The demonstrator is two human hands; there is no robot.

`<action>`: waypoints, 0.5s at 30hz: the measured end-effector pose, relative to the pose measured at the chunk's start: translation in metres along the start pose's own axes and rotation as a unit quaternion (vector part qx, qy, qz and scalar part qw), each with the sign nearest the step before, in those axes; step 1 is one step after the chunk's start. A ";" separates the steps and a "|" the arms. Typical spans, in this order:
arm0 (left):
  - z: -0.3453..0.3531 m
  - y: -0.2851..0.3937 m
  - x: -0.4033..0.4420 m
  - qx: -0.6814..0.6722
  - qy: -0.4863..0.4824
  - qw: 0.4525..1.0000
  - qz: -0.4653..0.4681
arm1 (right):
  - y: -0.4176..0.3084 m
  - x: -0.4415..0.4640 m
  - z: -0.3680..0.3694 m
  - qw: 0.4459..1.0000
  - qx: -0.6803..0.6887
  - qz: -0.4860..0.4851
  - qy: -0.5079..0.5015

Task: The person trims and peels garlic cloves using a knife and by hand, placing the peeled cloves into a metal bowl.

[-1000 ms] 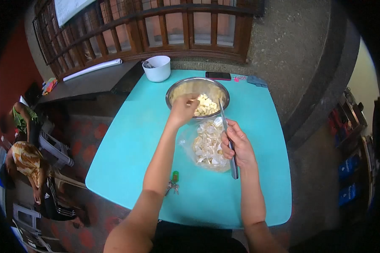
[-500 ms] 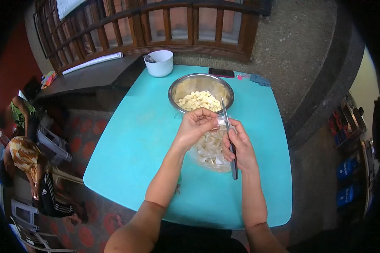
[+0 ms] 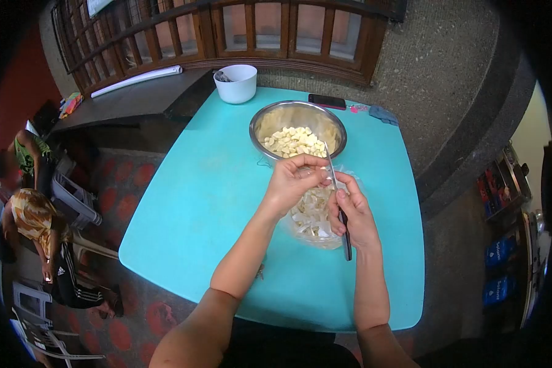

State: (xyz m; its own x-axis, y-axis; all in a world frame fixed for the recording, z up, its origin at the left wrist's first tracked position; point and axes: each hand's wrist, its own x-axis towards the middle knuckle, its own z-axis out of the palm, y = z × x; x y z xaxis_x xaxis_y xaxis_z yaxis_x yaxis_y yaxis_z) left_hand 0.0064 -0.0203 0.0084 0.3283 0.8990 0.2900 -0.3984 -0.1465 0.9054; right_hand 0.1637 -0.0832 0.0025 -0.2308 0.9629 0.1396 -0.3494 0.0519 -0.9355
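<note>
Knife (image 3: 348, 246) sits gripped in the right hand (image 3: 355, 213), blade pointing away past its fingers. The left hand (image 3: 293, 184) pinches a small pale piece (image 3: 326, 175) beside it. Beyond both hands, a metal bowl (image 3: 326, 122) holds pale chunks (image 3: 291, 141); beneath them lies a clear bag (image 3: 313, 216).

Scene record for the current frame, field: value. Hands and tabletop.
left hand: fingertips at small pale piece, partly hidden
right hand: holds black-handled knife
silver metal bowl: contains pale cut pieces
clear plastic bag: whitish scraps inside, partly behind hands
surface: turquoise table
far side: white round bowl, black phone
</note>
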 end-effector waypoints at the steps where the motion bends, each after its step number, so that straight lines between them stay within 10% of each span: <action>1: 0.001 0.000 -0.001 -0.012 -0.006 1.000 -0.009 | -0.001 0.000 0.000 1.000 0.001 0.001 0.001; 15: 0.008 -0.003 0.000 0.212 0.056 0.966 0.135 | -0.018 -0.008 0.005 1.000 0.004 -0.002 -0.010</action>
State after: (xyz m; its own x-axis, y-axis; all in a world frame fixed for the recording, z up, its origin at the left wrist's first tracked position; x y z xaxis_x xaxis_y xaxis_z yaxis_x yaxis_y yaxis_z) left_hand 0.0141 -0.0231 0.0079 0.1566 0.8401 0.5194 -0.0616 -0.5166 0.8540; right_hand 0.1675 -0.0929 0.0194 -0.2476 0.9571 0.1505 -0.3584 0.0538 -0.9320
